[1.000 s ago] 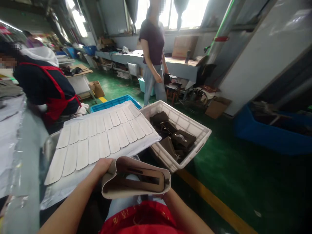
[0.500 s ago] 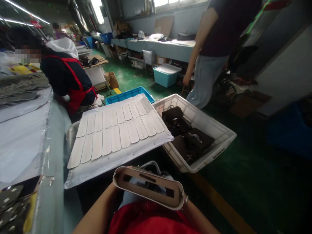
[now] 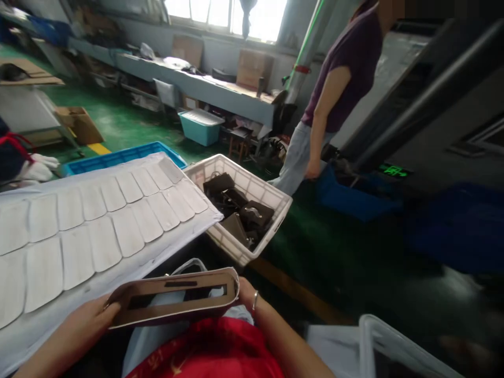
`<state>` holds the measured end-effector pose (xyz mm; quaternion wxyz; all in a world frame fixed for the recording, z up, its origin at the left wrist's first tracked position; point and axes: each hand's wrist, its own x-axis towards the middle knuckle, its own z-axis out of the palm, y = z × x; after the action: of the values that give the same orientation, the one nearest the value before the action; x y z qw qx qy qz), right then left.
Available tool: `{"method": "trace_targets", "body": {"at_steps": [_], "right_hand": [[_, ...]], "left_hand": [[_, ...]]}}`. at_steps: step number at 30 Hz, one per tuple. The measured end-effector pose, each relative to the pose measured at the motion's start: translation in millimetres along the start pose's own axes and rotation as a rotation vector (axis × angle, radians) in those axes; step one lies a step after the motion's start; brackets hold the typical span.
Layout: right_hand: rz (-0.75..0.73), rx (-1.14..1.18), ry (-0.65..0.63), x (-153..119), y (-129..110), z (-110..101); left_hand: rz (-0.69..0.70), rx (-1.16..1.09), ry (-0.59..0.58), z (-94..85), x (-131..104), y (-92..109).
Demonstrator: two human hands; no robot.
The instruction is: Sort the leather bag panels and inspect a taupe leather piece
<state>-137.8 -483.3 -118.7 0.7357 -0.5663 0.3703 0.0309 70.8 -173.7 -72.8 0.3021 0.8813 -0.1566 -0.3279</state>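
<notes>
A brown, open-framed bag piece (image 3: pixel 181 310) with rounded ends and a slot in its inner face is held low in front of my red apron. My left hand (image 3: pixel 96 314) grips its left end, thumb over the rim. Around the right end is my right hand (image 3: pixel 247 295), with a bracelet at the wrist; most of its fingers are hidden behind the piece. A loop handle (image 3: pixel 189 265) rises behind the piece. Beyond lies a white-covered board (image 3: pixel 129 265) bearing two rows of pale rounded strips (image 3: pixel 104 244).
A white crate (image 3: pixel 281 202) with dark bags (image 3: pixel 236 205) stands beyond the board's right corner. Behind the board is a blue crate (image 3: pixel 157 147). A person in a purple shirt (image 3: pixel 342 79) stands at right. Another white bin (image 3: pixel 364 336) is at lower right.
The view has swung right, so the board and crates appear further left. The bag piece has turned in my hands, and my left hand now shows at its end. The standing person has moved away.
</notes>
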Motion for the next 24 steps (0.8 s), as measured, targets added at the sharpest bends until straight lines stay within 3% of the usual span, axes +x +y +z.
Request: {"method": "trace_targets", "body": {"at_steps": [4, 7, 9, 15, 20, 24], "right_hand": [[-0.065, -0.394, 0.101, -39.7, -31.5, -8.6], [-0.096, -0.825, 0.071, -59.1, -54.3, 1.1], [-0.105, -0.988, 0.087, -61.8, -61.0, 9.9], [-0.103, -1.155, 0.098, -58.1, -63.7, 21.6], [-0.086, -1.219, 0.052, -61.1, -68.7, 24.5], [-0.099, -1.209, 0.080, -55.6, -61.9, 22.8]], "left_hand": [[-0.069, 0.251, -0.005, 2.9, 15.0, -18.9], [0.056, 0.317, 0.096, 4.7, 15.9, -23.8], [0.121, 0.313, 0.123, 4.6, 14.7, -20.2], [0.053, 0.227, -0.005, -0.6, 8.6, 6.7], [-0.029, 0.122, -0.114, -10.8, -18.4, 32.7], [-0.012, 0.265, -0.083, -8.7, -27.9, 42.3]]}}
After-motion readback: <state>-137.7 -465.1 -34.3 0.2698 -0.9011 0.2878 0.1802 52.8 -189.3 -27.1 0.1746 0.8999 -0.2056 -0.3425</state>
